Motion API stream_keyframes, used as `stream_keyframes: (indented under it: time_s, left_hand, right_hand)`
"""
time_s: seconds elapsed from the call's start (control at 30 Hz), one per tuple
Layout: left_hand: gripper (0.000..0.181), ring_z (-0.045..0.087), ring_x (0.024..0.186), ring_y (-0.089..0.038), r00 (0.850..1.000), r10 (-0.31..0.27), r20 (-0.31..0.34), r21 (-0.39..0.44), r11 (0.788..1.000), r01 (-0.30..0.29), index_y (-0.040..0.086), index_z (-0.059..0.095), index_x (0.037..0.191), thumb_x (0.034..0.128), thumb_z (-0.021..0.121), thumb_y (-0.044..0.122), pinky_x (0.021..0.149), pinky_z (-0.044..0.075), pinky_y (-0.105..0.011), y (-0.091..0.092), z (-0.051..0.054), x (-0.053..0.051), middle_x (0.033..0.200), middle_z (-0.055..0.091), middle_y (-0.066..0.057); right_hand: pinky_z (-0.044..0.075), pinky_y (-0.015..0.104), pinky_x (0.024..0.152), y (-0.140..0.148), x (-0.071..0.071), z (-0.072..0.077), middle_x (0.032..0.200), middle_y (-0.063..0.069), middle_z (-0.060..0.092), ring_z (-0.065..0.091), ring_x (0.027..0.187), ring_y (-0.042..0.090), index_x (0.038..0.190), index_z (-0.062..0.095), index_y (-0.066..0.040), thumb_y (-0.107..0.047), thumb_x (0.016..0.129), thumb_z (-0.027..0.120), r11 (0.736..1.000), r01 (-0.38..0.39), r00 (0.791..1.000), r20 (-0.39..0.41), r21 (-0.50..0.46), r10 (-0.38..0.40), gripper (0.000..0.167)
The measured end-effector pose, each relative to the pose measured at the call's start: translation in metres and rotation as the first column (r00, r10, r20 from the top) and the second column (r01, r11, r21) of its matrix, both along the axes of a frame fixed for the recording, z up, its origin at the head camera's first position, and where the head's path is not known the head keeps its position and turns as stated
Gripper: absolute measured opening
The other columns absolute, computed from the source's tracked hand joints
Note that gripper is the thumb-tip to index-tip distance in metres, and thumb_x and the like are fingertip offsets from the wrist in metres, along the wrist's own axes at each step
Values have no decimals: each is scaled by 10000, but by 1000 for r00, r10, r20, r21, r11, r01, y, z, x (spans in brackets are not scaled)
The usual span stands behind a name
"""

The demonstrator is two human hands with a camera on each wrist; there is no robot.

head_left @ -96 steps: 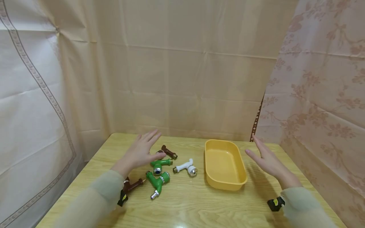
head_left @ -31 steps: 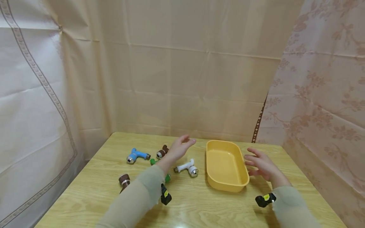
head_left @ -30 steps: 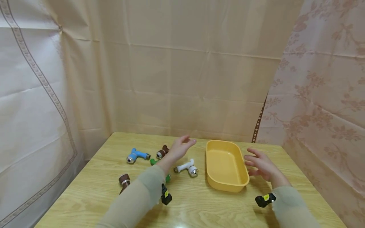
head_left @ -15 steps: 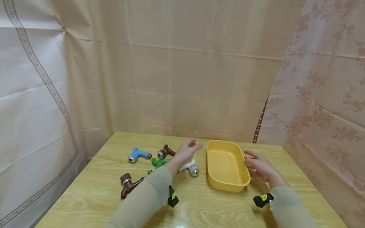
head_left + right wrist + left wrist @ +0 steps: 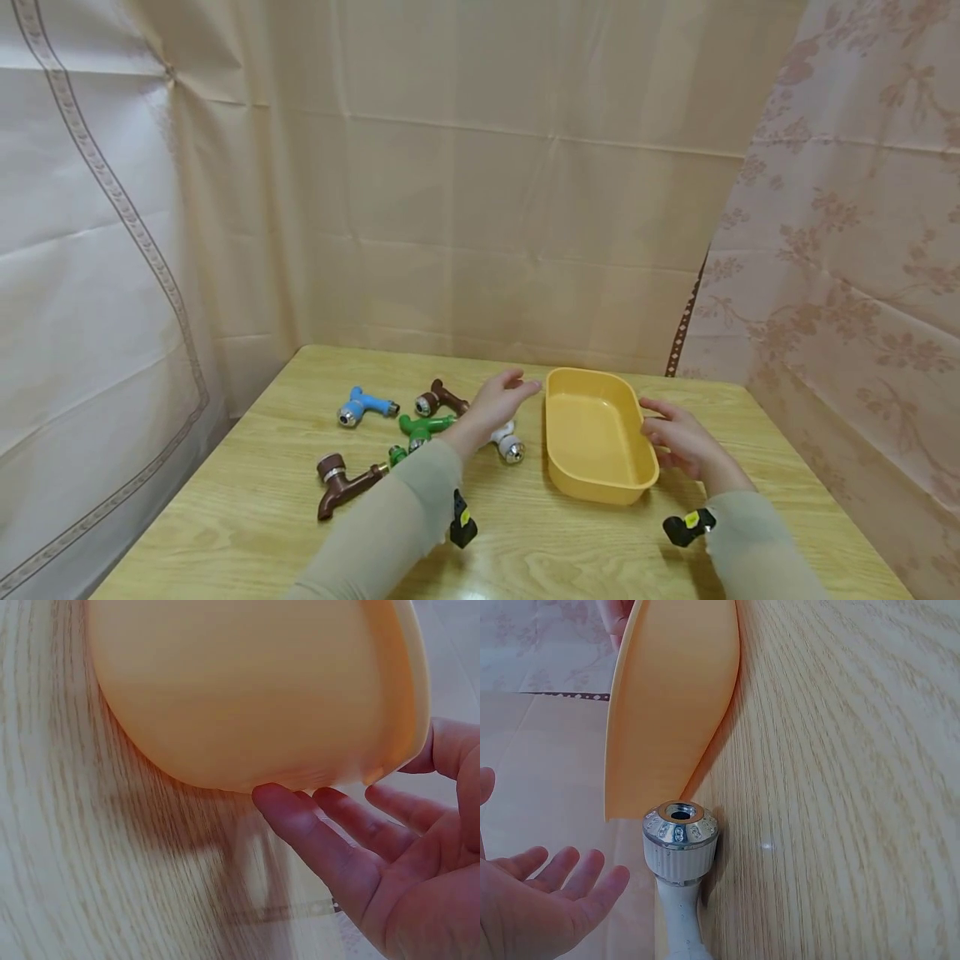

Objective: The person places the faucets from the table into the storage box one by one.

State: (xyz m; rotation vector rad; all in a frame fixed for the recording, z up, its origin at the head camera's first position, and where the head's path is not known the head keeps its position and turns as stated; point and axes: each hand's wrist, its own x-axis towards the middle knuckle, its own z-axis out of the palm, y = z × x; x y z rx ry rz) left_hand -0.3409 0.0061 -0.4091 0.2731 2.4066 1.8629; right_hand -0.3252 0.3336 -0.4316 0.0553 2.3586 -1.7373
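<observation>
My left hand (image 5: pixel 497 405) is held over the white faucet (image 5: pixel 510 444), left of the yellow plastic basin (image 5: pixel 600 490), and grips nothing. In the left wrist view its fingers are loosely bent beside the faucet's chrome-capped knob (image 5: pixel 679 832). On the basin's right side, my right hand (image 5: pixel 686 443) touches the outer wall with its fingertips. The right wrist view shows the fingers (image 5: pixel 300 825) spread against that wall, not closed round it. The basin's inside holds nothing. My left hand and wrist hide part of the white faucet.
Left of my left arm lie a blue faucet (image 5: pixel 367 405), a brown faucet (image 5: pixel 444 397), a green faucet (image 5: pixel 423 426) and a second brown faucet (image 5: pixel 347 483). Another green one (image 5: pixel 397 455) is mostly behind my sleeve. Curtains (image 5: pixel 495 208) hang round the wooden table (image 5: pixel 570 550).
My left hand has gone from above the faucets on the left rightward to the basin's left side. My right hand has come in from the right to the basin wall. The faucets stay put.
</observation>
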Motion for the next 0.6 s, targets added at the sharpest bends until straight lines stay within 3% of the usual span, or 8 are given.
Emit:
stream_keyframes:
  time_s: [0.37,0.6]
  left_hand:
    - [729,515,1310,-332,1000,-12,0,10,1000,12,96,484,1511,948,674,520,1094,408,-503,-8,2,4,1411,570,-127]
    - [733,514,1308,-318,999,-30,-40,-59,998,28,128,495,1509,943,658,564,1093,399,-521,-17,5,10,1396,581,-84]
  right_hand:
    - [598,453,750,-1,5,0,1333,273,523,577,908,209,1598,222,-16,-56,959,517,1000,-9,1000,-18,15,9,704]
    - [600,455,742,-3,12,-1,1356,300,500,583,884,210,1600,205,-19,-39,963,505,1000,-21,999,-31,-7,21,704]
